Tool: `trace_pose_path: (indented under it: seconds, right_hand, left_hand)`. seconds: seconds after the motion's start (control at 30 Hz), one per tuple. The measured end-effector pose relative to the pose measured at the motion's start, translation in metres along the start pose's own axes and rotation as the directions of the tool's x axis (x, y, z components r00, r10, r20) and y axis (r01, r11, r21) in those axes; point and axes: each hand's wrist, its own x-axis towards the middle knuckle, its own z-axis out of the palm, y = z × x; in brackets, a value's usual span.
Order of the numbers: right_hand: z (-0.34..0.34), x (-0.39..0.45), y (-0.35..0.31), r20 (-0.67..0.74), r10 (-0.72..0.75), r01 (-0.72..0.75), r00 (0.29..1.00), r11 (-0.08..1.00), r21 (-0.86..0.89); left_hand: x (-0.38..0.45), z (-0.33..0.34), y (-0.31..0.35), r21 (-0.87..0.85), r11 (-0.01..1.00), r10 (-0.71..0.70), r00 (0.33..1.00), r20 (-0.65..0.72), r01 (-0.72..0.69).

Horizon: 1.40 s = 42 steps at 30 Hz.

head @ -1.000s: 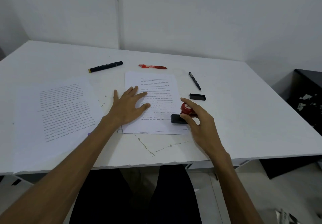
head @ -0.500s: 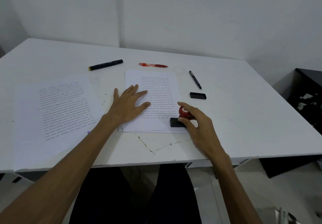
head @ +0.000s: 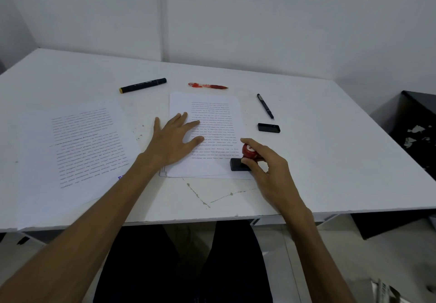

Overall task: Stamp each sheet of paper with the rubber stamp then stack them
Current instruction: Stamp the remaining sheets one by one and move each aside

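Observation:
A pile of printed sheets point(head: 212, 114) lies in the middle of the white table point(head: 330, 149). My left hand point(head: 173, 141) rests flat on its left half, fingers spread. My right hand point(head: 266, 168) grips the red knob of the rubber stamp point(head: 238, 164), whose black base sits on the lower right corner of the top sheet. A separate printed sheet point(head: 77, 151) lies to the left, with a purple stamp mark point(head: 120, 177) at its lower right, partly hidden by my left forearm.
A black marker point(head: 142, 85), a red pen point(head: 207, 86) and a thin black pen point(head: 265, 106) lie beyond the pile. A small black block point(head: 269, 128) sits to its right. A dark cabinet point(head: 415, 137) stands off the table's right edge. Cracks mark the tabletop near me.
The stamp in my right hand has shifted slightly down toward the sheet's lower right corner. My left hand stays on the pile.

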Motion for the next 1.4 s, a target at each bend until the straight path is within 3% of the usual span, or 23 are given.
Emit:
trace_pose_path:
  seconds: [0.37, 1.4]
  right_hand:
    - [-0.0039, 0.0017, -0.0006, -0.036, -0.104, 0.096, 0.994, 0.981, -0.171]
    - [-0.0006, 0.0003, -0.0015, -0.059, -0.050, 0.045, 0.997, 0.995, -0.089]
  left_hand:
    - [-0.0002, 0.0003, -0.0014, -0.004, 1.000, 0.005, 1.000, 0.000, -0.005]
    - [-0.0003, -0.0018, -0.0006, -0.010, 1.000, 0.008, 1.000, -0.004, -0.008]
